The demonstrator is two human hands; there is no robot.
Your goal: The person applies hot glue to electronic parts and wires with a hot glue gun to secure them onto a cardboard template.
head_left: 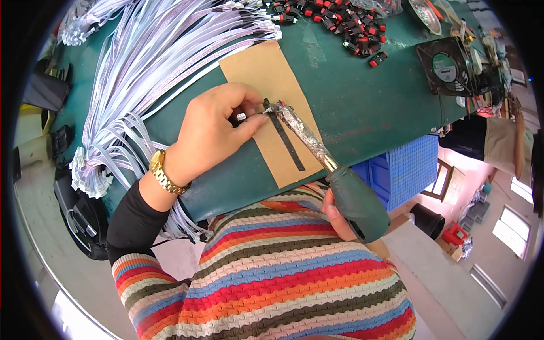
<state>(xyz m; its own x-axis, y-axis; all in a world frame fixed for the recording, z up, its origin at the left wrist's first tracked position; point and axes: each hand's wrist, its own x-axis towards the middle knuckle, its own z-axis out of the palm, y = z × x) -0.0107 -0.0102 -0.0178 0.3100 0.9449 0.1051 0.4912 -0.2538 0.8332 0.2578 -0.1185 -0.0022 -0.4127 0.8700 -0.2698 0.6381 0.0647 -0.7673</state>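
My right hand [340,218] is wrapped round the dark green handle [358,201] of a soldering iron, most of its fingers hidden behind it. The iron's silvery, crusted shaft [306,139] slants up and left over a piece of brown cardboard [283,85]. With thumb and forefinger, my left hand [212,116] pinches a small black part [267,105] right at the iron's tip; whether the two touch I cannot tell. A small white connector [242,117] shows under the left fingers. Below the pinch, a narrow black strip [290,147] lies on the cardboard.
White flat cables [147,62] with white end connectors spread over the left of the green table [374,107]. Small black-and-red parts [357,25] are heaped at the back. A black fan [446,67] stands at the right, and a blue crate [405,170] sits beyond the table's near edge.
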